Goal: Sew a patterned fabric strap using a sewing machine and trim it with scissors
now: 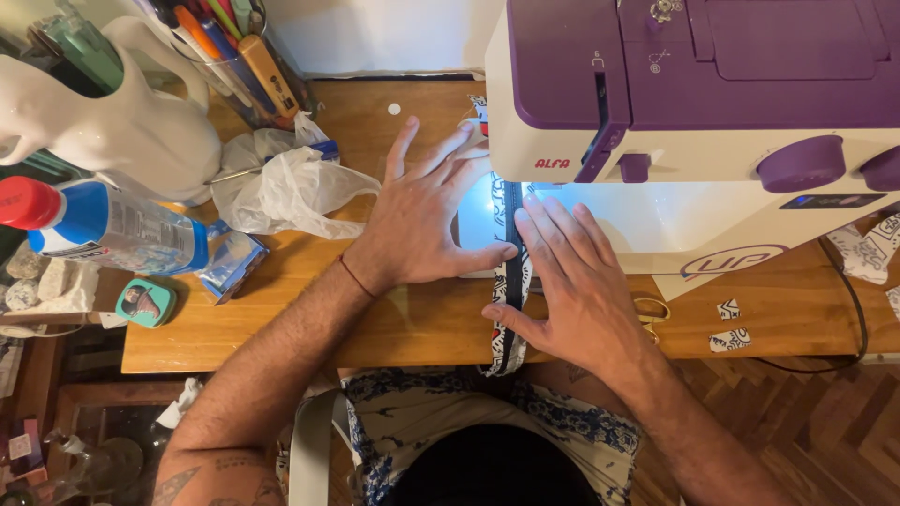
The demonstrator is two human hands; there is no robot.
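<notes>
1. Hands lie flat on a narrow fabric strip [513,281], a dark band over printed white cloth, which runs from under the sewing machine [694,122] toward the table's near edge and hangs over it.
2. The left hand [422,220] has its fingers spread wide and pressed down, gripping nothing; its thumb tip touches the strip's left edge, and its fingertips reach the machine's lit bed.
3. The right hand [572,281] is also open and flat, fingers close together, resting on the machine bed just right of the strip; its thumb presses the strip lower down, near the table edge.
4. The strip passes between the two thumbs.
5. Beyond the left hand's little finger lies a crumpled clear plastic bag [291,187], then a white jug [122,122] and a blue bottle [112,225] with a red cap.
6. Everything sits on a wooden table [412,328].
</notes>
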